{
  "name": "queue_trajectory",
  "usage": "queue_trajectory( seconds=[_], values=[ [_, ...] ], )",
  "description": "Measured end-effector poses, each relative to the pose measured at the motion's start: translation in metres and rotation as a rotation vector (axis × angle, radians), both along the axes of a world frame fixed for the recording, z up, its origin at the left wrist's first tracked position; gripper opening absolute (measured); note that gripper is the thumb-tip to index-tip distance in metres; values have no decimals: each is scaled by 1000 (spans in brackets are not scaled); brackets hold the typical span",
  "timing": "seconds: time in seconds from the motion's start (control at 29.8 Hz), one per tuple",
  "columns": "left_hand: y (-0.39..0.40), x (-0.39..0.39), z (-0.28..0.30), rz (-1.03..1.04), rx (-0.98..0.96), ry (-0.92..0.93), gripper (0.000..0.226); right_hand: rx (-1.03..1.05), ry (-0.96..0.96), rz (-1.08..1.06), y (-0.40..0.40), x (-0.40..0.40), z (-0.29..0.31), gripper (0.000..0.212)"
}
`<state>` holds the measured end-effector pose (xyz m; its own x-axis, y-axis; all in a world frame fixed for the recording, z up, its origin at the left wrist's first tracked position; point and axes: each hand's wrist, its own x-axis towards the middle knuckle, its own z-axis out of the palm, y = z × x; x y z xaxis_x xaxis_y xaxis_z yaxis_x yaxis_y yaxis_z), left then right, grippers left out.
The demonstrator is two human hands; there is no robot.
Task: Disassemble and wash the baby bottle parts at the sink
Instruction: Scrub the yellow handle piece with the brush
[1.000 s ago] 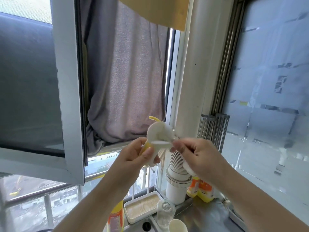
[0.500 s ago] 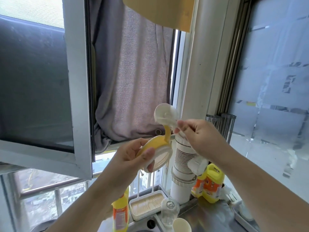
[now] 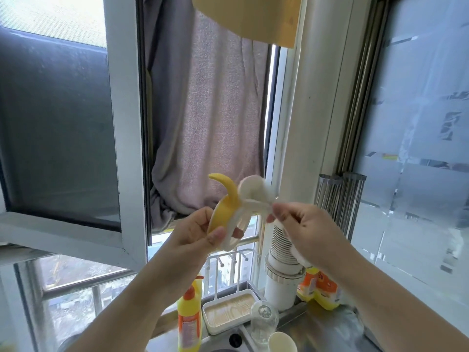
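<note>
While left hand (image 3: 200, 235) grips yellow ring (image 3: 223, 214), right hand (image 3: 304, 224) pinches white part (image 3: 256, 199).

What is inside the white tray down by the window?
The white tray looks bare inside: only a pale, wood-patterned bottom shows, and nothing lies on it. Its near right corner is hidden behind the clear bottle, so I cannot see that bit.

You have two hands up: the left hand (image 3: 200, 235) and the right hand (image 3: 309, 229). Between them there is one yellow bottle collar (image 3: 223, 212) and one white silicone piece (image 3: 253, 196). Below, count two yellow detergent bottles (image 3: 189, 318) (image 3: 319, 288), one white tray (image 3: 228, 313), one clear bottle (image 3: 264, 318), one paper cup (image 3: 281, 342) and one towel (image 3: 210, 118).
</note>
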<state>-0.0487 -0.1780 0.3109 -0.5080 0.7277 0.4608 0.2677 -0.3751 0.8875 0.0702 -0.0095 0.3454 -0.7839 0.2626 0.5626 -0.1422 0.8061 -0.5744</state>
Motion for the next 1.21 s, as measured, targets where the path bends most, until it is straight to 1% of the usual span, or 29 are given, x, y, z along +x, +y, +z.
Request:
queue_trajectory(
  seconds=[0.07, 0.13, 0.24, 0.3, 0.34, 0.37, 0.44, 0.5, 0.57, 0.64, 0.71, 0.77, 0.81, 0.87, 0.97, 1.04, 1.11, 1.18, 1.21],
  values=[
    [-2, 2, 2, -24, -49, 28, 27, -40, -1, -1, 2, 2, 1, 43],
    [-2, 4, 2, -49, -67, 15, 29, -11, -39, 68, -4, 4, -1, 46],
    [3, 6, 3, 22, -55, -27, 27, 62, -42, 87, -13, 7, -1, 49],
    [5, 9, 4, 71, -26, -32, 46, 75, -36, 58, -9, 7, 0, 46],
    [5, 8, 5, 86, -3, -41, 51, 59, -28, 32, -6, 6, 0, 44],
    [5, 8, 5, 91, 16, -53, 50, 29, -13, -9, -1, 5, 0, 42],
    [4, 8, 6, 63, 26, -68, 39, -29, -1, -78, 6, 6, -1, 39],
    [4, 10, 9, 30, 22, -66, 27, -69, -21, -27, 5, 8, -2, 39],
    [5, 12, 10, 22, 18, -82, 23, -62, -30, 45, 0, 10, -1, 41],
    [6, 13, 8, 29, 20, -102, 25, -50, -18, -6, 2, 7, 2, 43],
    [7, 14, 7, 5, 51, -150, 29, -148, -44, -64, 10, 6, 6, 42],
    [8, 14, 7, -23, 74, -199, 34, -307, -126, -9, 12, 7, 8, 30],
    [8, 13, 6, -36, 80, -230, 36, -350, -188, 36, 9, 7, 8, 26],
    [8, 11, 6, -63, 92, -290, 39, -381, -261, 102, 3, 3, 7, 26],
    [4, 11, 6, -115, 84, -336, 36, -386, -205, 94, -5, -7, 7, 20],
    [-2, 9, 5, -19, -6, -304, 33, -373, -153, 71, -5, -12, 7, 14],
    [-7, 2, 5, 249, -152, -162, 26, -322, -121, 17, -2, -17, 7, 14],
    [-14, -4, 9, 496, -242, 7, 37, -191, -134, -58, -1, -19, 7, 15],
    [-17, -6, 12, 561, -260, 126, 43, -110, -151, -83, -2, -20, 7, 15]
  ],
)
